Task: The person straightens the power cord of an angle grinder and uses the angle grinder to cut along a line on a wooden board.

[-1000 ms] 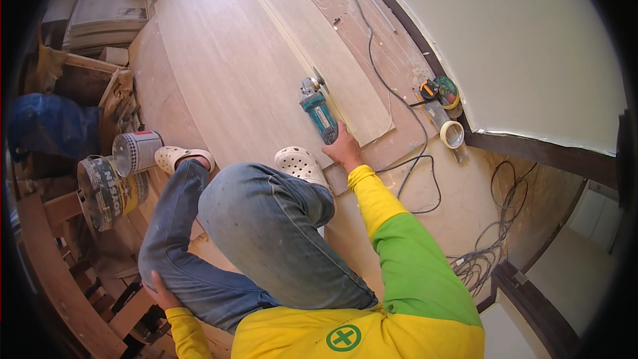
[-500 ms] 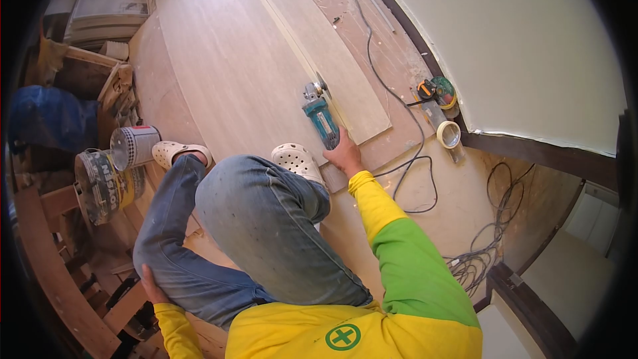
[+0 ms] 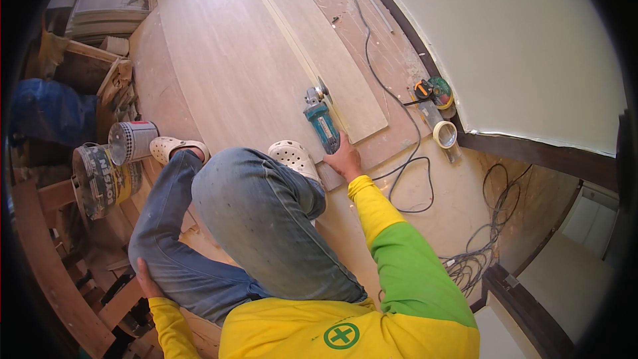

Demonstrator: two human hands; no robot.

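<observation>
My right hand (image 3: 344,159) is wrapped round the rear body of a teal angle grinder (image 3: 321,126). The grinder's thin disc (image 3: 323,86) stands on edge at the long seam between two pale wood panels: a wide panel (image 3: 226,46) and a narrow strip (image 3: 332,60) on its right. Whether the disc cuts into the wood or is spinning, I cannot tell. My left hand (image 3: 147,280) rests against my bent left leg, its thumb stretched out and the other fingers mostly hidden behind the leg.
A black cord (image 3: 369,46) runs along the right, with a coil (image 3: 488,246) near the doorway. A tape roll (image 3: 444,134), a tape measure (image 3: 423,89) and a green disc (image 3: 440,90) lie by the wall. Cans (image 3: 133,141) and a bucket (image 3: 100,179) stand left.
The view has shifted slightly. The grinder stays at the seam in my right hand, with hardly any visible movement. My left hand remains on my leg.
</observation>
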